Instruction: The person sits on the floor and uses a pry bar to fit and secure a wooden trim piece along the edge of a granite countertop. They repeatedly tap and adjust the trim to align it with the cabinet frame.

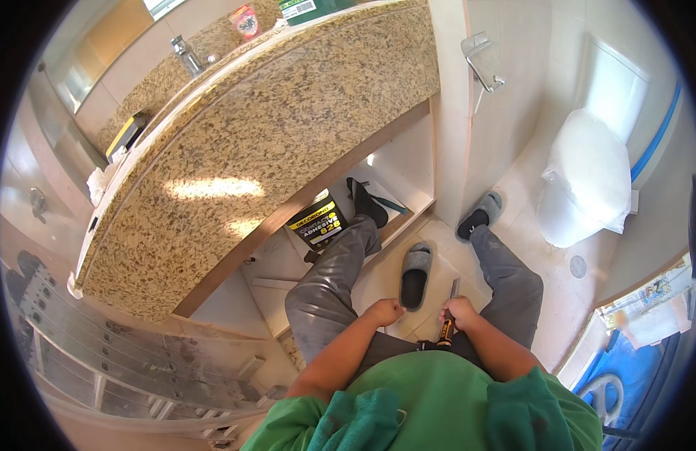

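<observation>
My right hand (458,312) is wrapped round what looks like a chisel (445,331), with a black and yellow handle and a flat metal blade pointing away from me. To its left, my left hand (385,311) is closed, thumb and fingers pressed together. Whatever it holds, if anything, is too small to make out. Between and just beyond both hands a grey slipper (415,276) lies on the tiled floor. My left foot, in a dark sock, rests inside the cabinet (276,259), while my right foot wears the other slipper (481,214).
A granite countertop (288,120) with a faucet (187,55) overhangs the cabinet. Inside stands a black and yellow adhesive can (318,222). At right is a plastic-wrapped toilet (585,177); a paper holder (483,66) juts from the wall. A ladder (100,361) lies lower left.
</observation>
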Action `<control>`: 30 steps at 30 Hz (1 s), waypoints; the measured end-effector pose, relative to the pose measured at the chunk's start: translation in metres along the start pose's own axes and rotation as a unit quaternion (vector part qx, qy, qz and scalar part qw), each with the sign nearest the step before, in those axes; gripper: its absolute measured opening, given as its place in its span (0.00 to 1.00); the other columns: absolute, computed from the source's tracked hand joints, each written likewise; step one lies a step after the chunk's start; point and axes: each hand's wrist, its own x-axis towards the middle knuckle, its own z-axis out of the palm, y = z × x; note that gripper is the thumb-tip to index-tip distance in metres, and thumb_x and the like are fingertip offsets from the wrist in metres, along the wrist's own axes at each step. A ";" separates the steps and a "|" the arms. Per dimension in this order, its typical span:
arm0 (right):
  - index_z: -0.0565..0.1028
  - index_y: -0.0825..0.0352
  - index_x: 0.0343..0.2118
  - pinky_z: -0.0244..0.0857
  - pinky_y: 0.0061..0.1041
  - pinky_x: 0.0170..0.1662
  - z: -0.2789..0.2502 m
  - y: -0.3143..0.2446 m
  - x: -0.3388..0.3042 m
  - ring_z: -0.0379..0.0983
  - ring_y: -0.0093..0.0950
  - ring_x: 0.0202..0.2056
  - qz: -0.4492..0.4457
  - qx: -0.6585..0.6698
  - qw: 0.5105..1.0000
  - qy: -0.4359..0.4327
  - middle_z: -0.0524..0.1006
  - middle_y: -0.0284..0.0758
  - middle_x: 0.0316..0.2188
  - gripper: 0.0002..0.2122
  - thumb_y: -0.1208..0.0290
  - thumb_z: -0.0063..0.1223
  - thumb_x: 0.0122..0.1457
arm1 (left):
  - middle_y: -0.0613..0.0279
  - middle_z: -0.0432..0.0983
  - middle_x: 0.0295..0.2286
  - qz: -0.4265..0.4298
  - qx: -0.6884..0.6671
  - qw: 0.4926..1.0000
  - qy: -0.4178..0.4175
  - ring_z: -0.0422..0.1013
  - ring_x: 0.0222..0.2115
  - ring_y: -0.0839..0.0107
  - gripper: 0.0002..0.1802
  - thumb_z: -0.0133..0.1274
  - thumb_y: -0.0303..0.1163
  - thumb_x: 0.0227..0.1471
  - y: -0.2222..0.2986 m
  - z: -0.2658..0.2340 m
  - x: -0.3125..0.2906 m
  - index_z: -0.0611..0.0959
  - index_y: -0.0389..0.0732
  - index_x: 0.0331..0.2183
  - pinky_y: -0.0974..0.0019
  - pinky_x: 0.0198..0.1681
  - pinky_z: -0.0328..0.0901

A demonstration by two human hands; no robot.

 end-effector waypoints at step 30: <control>0.67 0.73 0.36 0.73 0.40 0.23 0.010 0.020 0.019 0.73 0.39 0.19 0.029 -0.198 0.980 0.019 0.72 0.44 0.20 0.06 0.79 0.48 0.56 | 0.61 0.80 0.39 0.084 -0.609 0.729 0.301 0.77 0.32 0.68 0.13 0.53 0.41 0.63 0.020 -0.104 0.026 0.80 0.43 0.42 0.67 0.37 0.71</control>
